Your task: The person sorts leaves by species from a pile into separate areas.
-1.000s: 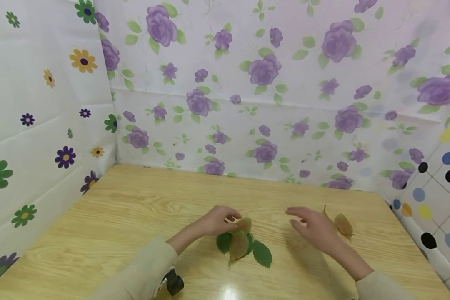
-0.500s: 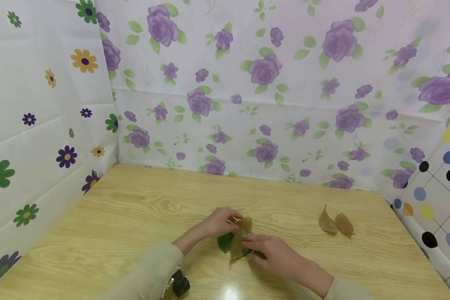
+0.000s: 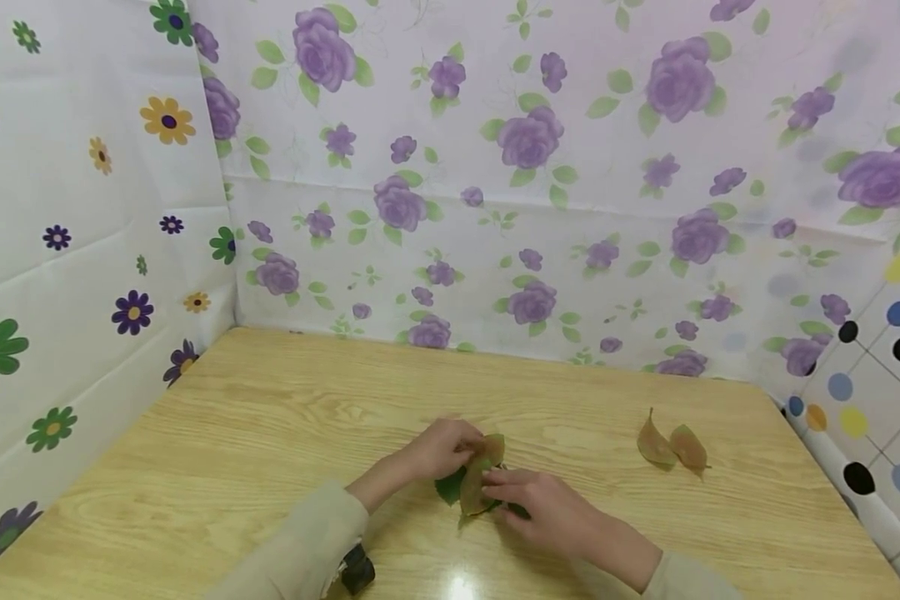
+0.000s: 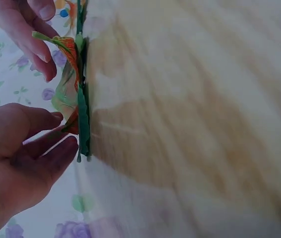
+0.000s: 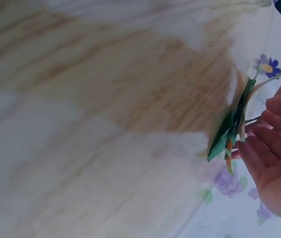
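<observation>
Head view: small leaf pile (image 3: pixel 476 485) on the wooden table (image 3: pixel 307 408), near the person; left hand (image 3: pixel 437 452) at its far left edge, thumb and fingertips apparently pinching the upper brown leaf (image 3: pixel 493 448), perhaps to steady it; right hand (image 3: pixel 546 507) opposite, fingers loose and extended, not gripping, tips resting on the lower brown leaf (image 3: pixel 472 495), likely keeping the stack together. Dark green leaf (image 3: pixel 448 485) juts out at left; more green partly under the right hand, so no sure count. Two brown leaves (image 3: pixel 656 444) lie well apart to the right, edges meeting or nearly so, presumably kept separate. Dark object (image 3: pixel 357 571) by the left sleeve (image 3: pixel 300 533), partly covered, not identifiable. Left wrist view: pile edge-on, brown leaf curling above flat green, its end between left thumb and fingers; picture dim. Right wrist view: right fingertips close against the pile, exact contact unclear; left hand mostly hidden behind
</observation>
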The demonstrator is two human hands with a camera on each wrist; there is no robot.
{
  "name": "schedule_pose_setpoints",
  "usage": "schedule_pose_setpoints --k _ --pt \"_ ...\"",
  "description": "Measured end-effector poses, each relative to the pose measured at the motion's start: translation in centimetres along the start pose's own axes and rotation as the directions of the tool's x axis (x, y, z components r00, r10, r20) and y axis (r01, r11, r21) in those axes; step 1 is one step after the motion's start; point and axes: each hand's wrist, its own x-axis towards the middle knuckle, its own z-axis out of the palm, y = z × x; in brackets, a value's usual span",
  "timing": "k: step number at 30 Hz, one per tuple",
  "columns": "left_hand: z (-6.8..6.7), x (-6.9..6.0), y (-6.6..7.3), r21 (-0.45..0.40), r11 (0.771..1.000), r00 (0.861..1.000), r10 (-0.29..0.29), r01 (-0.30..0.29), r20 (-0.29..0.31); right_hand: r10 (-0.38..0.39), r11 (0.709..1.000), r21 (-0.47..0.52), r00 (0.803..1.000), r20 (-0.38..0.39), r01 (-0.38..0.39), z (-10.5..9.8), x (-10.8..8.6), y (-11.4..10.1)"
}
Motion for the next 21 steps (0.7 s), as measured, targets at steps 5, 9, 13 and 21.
schedule_pose_setpoints --k 5,9,13,21 --pt "0.0 -0.2 0.2 0.104 0.993 0.993 0.039 -0.05 0.107 0.021 1.0 0.005 0.999 0.025 -0.021 0.2 0.2 0.0" --pt "0.1 -0.6 0.1 0.109 0.993 0.984 0.015 -0.035 0.177 0.092 0.995 0.026 0.995 0.042 -0.093 0.4 0.7 0.0" --pt "0.2 -1.1 0.2 0.089 0.995 0.977 0.017 -0.037 0.214 0.158 0.986 0.053 0.987 0.003 -0.158 0.8 1.4 -0.2" --pt "0.5 -1.7 0.4 0.205 0.973 0.968 0.054 -0.106 0.245 0.199 0.98 0.041 0.978 -0.057 -0.197 1.2 2.2 -0.4"
